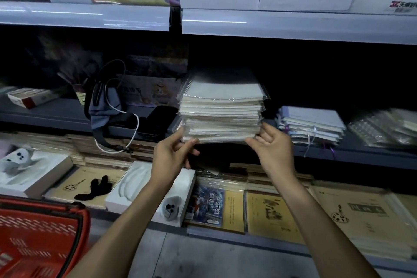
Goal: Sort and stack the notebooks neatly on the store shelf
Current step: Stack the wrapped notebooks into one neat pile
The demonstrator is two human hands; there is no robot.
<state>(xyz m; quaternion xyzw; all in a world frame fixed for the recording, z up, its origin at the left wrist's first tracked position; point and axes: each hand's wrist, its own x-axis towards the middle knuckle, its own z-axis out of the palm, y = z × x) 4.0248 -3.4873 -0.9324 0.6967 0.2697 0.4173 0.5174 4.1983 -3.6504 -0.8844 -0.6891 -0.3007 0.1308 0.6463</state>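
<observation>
At middle shelf's [361, 156] front edge: notebook stack [221, 117] lies flat, spirals facing left. Left hand [171, 153] and right hand [275, 149] pinch its bottom front corners, fingers curled.

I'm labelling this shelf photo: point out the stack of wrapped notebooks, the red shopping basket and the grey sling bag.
stack of wrapped notebooks [222, 95], head view, top cover.
red shopping basket [38, 239], head view, mesh side wall.
grey sling bag [102, 110], head view, main pouch.

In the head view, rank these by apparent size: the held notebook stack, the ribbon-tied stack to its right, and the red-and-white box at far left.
Largest: held notebook stack, though it is nearest the camera.
Next: ribbon-tied stack.
Smallest: red-and-white box.
</observation>
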